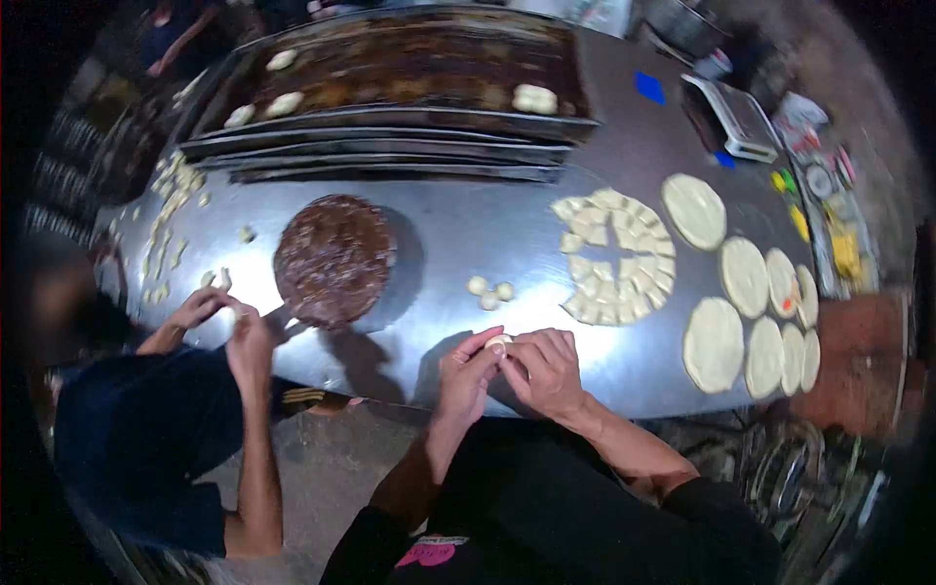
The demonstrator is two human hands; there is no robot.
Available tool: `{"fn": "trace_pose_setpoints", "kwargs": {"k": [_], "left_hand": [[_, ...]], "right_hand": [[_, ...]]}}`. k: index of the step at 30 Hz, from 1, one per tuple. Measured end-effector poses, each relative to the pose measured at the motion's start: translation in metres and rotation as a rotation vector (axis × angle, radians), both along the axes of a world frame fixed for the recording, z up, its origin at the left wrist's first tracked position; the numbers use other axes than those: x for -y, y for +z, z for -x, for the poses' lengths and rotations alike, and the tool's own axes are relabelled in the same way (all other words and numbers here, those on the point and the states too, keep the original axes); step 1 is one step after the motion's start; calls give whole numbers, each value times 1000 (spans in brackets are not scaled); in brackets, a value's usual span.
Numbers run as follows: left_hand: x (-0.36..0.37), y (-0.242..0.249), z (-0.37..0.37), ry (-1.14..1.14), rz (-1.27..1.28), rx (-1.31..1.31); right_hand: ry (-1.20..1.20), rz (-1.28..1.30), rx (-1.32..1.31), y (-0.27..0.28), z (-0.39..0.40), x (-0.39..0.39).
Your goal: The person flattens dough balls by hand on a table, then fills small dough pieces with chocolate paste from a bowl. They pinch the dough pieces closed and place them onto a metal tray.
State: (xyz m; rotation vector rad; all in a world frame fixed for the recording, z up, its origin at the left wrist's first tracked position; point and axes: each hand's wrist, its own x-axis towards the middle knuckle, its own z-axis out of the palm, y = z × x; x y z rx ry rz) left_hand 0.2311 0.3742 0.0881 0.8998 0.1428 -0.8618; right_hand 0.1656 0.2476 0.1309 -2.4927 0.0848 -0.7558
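Close to the table's front edge, my left hand (468,370) and my right hand (548,370) meet around a small pale piece of dough (499,341). The fingers and thumbs of both hands pinch it, so only part of it shows. Just beyond my hands sits a little cluster of round dough balls (488,292) on the metal table (444,239). To the right of them lies a round of dough cut into many small pieces (643,288), with a gap in its middle.
A round bowl-like mass of dark brown filling (334,258) stands left of centre. Stacked baking trays (390,127) hold several dough pieces at the back. Flat dough rounds (714,343) and a scale (733,119) are on the right. A co-worker (166,429) handles dough at left.
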Motion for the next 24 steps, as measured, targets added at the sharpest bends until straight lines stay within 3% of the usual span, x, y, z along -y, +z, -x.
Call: {"fn": "trace_pose_setpoints", "kwargs": {"k": [2, 4, 5, 7, 8, 10, 12, 14, 16, 18, 20, 21, 22, 24], "left_hand": [[34, -1, 28, -179, -60, -58], [64, -37, 40, -431, -365, 429], [79, -22, 35, -481, -539, 598], [105, -47, 23, -334, -684, 1234], [119, -61, 12, -299, -702, 1425], [140, -71, 1, -328, -860, 1567], [148, -78, 0, -347, -865, 1693], [154, -81, 5, -347, -792, 1710], [151, -80, 13, -349, -738, 1717], [143, -68, 17, -495, -671, 1331], [120, -36, 16, -576, -846, 1118], [106, -33, 18, -492, -736, 1011], [88, -32, 24, -418, -633, 895], [69, -35, 30, -488, -665, 797]], "right_hand": [[-98, 18, -9, -24, 34, 33], [-307, 76, -97, -50, 78, 68], [-378, 118, -154, -61, 99, 83], [-459, 203, -278, -86, 144, 100], [-490, 199, -289, -87, 161, 97], [-400, 346, -276, -80, 178, 92], [-428, 305, -333, -72, 181, 92], [-515, -53, -304, -71, 163, 103], [-416, -183, -94, -81, 131, 108], [-298, -28, -117, -98, 134, 102], [-101, 37, -127, -120, 172, 126], [-96, 131, -390, -139, 184, 147], [-214, 152, -231, -126, 179, 152], [-444, 23, -54, -115, 133, 151]]}}
